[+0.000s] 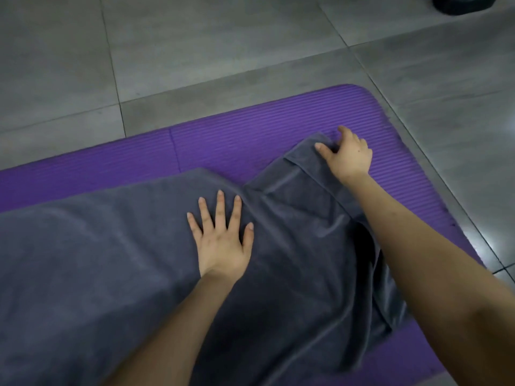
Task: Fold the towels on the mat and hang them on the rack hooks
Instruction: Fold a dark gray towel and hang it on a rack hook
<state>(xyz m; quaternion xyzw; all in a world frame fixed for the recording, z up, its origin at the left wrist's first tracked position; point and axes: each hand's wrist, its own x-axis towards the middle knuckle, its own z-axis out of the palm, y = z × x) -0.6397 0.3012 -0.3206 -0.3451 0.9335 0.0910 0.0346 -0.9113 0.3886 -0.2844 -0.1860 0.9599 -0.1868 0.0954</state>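
Seemingly the right hand (348, 157) pinched a corner of the dark grey terry towel (111, 260), risking a skewed fold if the flat, spread left hand (221, 238) slid.

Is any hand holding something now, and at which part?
The right hand grips the dark grey cloth towel at its far corner; the left hand only presses flat on it.

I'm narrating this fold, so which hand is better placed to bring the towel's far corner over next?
Right, probably. The right hand grips the far corner of the grey towel on the purple mat, while the left hand lies flat mid-towel, fingers spread, pinning it.
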